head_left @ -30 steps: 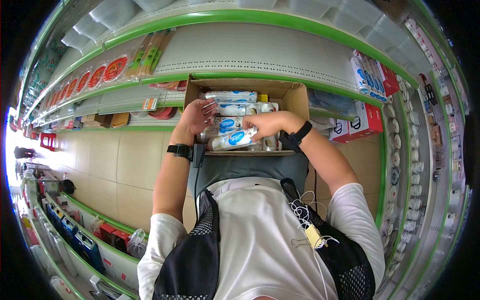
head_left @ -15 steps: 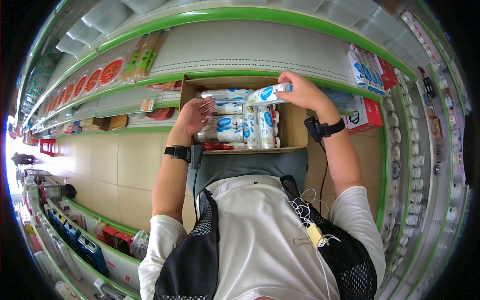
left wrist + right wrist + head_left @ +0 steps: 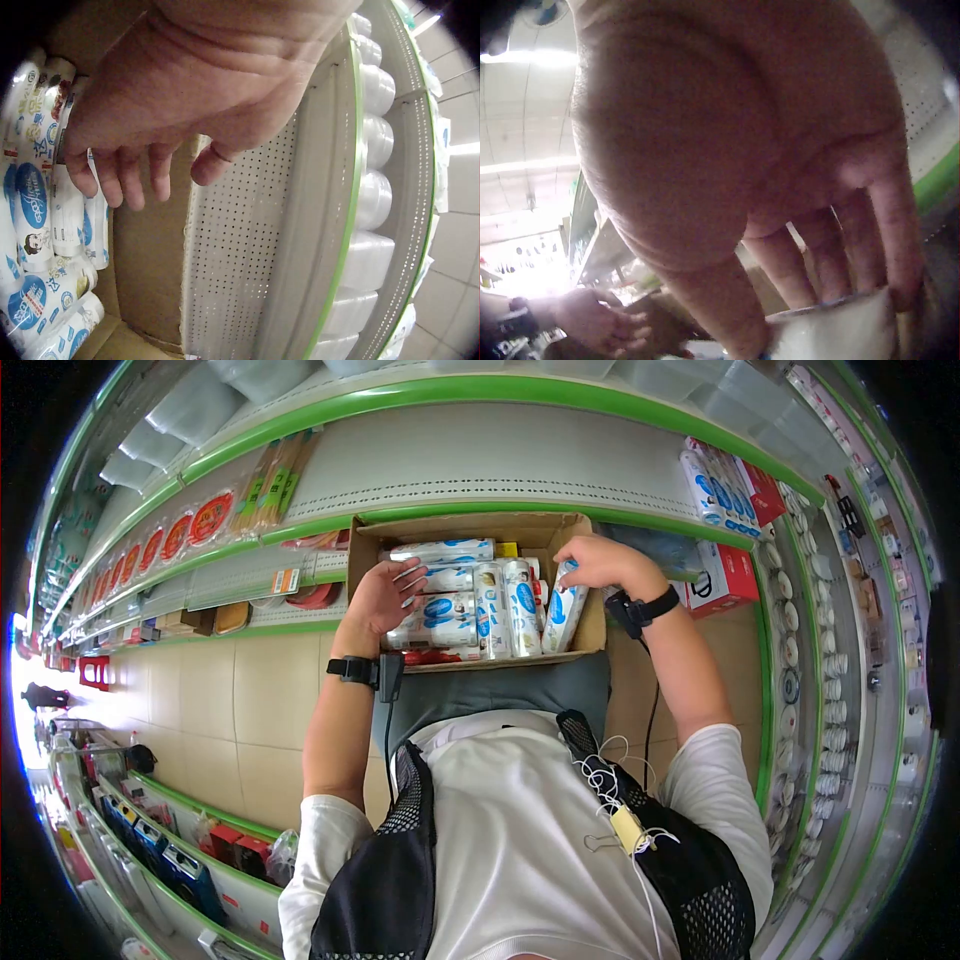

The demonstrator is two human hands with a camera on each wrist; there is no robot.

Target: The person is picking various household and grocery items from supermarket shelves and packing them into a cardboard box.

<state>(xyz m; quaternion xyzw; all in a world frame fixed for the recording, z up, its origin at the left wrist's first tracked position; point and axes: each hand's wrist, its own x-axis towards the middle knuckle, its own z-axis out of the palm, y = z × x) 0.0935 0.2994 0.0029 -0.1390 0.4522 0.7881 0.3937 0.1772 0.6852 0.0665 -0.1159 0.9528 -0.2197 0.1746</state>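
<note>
A cardboard box holds several white wrapped rolls with blue oval labels. My right hand grips the upper end of one roll, which leans at a slant along the box's right side. In the right wrist view, thumb and fingers surround this roll's white end. Beside it, two rolls stand lengthwise, and other rolls lie crosswise at the left. Over the box's left side is my left hand, its fingers loosely extended near the rolls and holding nothing.
A green-edged shelf runs behind the box. More similar rolls stand at its right, bundled sticks and red round-labelled packs at its left. A red-and-white carton sits lower right.
My right hand lifted a roll from the box's near side, carried it to the back right, and now has another roll at the right side. Lengthwise rolls now show there. The left hand stayed put.
</note>
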